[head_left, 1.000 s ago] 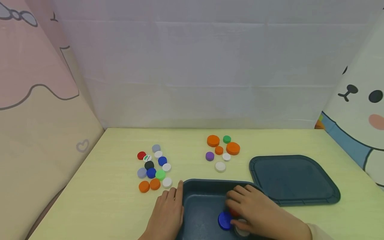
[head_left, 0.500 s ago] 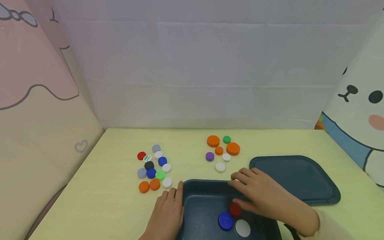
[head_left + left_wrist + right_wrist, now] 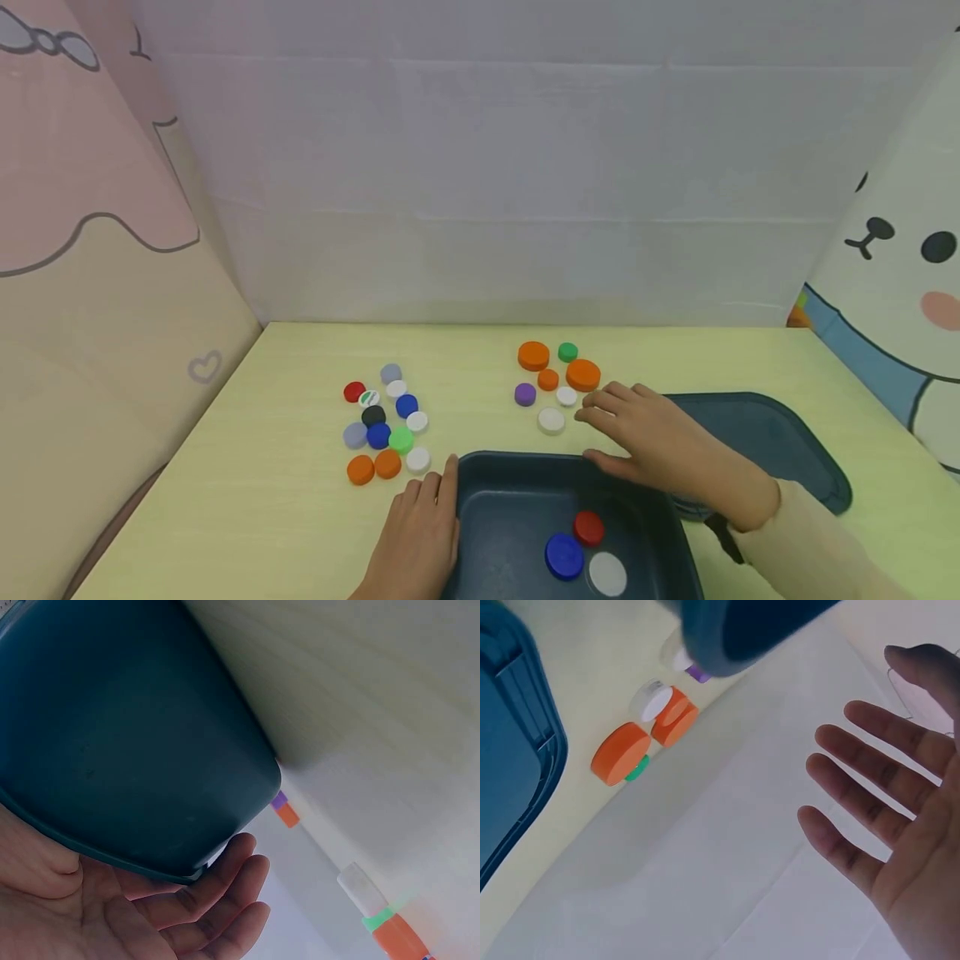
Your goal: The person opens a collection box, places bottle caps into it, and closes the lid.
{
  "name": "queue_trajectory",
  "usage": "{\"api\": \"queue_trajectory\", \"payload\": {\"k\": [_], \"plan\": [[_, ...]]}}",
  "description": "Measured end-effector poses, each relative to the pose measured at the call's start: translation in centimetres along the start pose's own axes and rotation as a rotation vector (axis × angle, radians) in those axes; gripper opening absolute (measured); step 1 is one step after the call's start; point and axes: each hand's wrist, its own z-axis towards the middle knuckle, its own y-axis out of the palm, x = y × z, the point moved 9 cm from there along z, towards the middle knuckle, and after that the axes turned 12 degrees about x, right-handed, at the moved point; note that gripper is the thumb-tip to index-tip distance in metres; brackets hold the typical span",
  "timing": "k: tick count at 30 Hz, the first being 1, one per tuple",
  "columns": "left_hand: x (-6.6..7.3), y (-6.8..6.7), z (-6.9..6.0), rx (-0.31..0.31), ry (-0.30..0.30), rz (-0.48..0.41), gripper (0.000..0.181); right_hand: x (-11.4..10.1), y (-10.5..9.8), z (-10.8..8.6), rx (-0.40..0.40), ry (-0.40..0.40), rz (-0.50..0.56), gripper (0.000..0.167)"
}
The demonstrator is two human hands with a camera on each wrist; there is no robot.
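In the head view my left hand (image 3: 414, 533) rests against the left rim of a dark blue bin (image 3: 517, 463), its fingers extended toward the far left corner. The left wrist view has the fingers (image 3: 225, 881) loosely spread beside the bin's outer wall. My right hand (image 3: 652, 433) hovers above the bin's far right corner, and its spread fingers (image 3: 855, 799) hold nothing in the right wrist view. Inside the bin lie a red bottle cap (image 3: 588, 528), a blue cap (image 3: 564, 556) and a white cap (image 3: 607, 574). Nearest the right fingertips is an off-white cap (image 3: 551, 421) on the table.
Several caps, including a purple one (image 3: 525, 394) and a large orange one (image 3: 582, 375), lie beyond the bin. Another mixed group, with a black cap (image 3: 373, 416), sits left. A dark blue lid (image 3: 780, 450) lies right, partly behind my right arm. A pale curtain (image 3: 480, 183) borders the table.
My right hand has risen out of the bin and moved away toward its far rim, uncovering the red and white caps inside. My left hand has stayed at the left rim.
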Motion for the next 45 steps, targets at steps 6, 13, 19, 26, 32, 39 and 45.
{"api": "queue_trajectory", "payload": {"k": [6, 13, 19, 26, 32, 39, 45], "plan": [[0.0, 0.0, 0.0, 0.000, -0.001, 0.003, 0.056, 1.3, 0.7, 0.3, -0.001, 0.013, 0.004, 0.036], [0.0, 0.1, 0.0, -0.013, -0.001, -0.010, 0.055, 2.4, 2.1, 0.7, -0.030, 0.022, 0.007, 0.035], [-0.1, 0.3, 0.0, -0.036, -0.009, -0.015, 0.057, 3.1, 3.7, 0.8, -0.072, 0.040, 0.046, 0.034], [-0.1, 0.4, 0.0, -0.037, -0.008, -0.020, 0.056, 3.6, 5.8, 0.6, -0.126, 0.062, 0.099, 0.034], [-0.1, 0.4, 0.0, -0.034, -0.007, -0.016, 0.057, 3.5, 6.8, 1.0, -0.101, 0.033, 0.107, 0.036], [-0.1, 0.2, 0.0, -0.021, -0.004, -0.015, 0.057, 3.4, 7.8, 1.3, -0.087, 0.004, 0.116, 0.037], [-0.1, 0.1, 0.0, 0.000, 0.006, -0.015, 0.057, 3.9, 8.6, 1.2, -0.101, 0.020, 0.109, 0.038]]}}
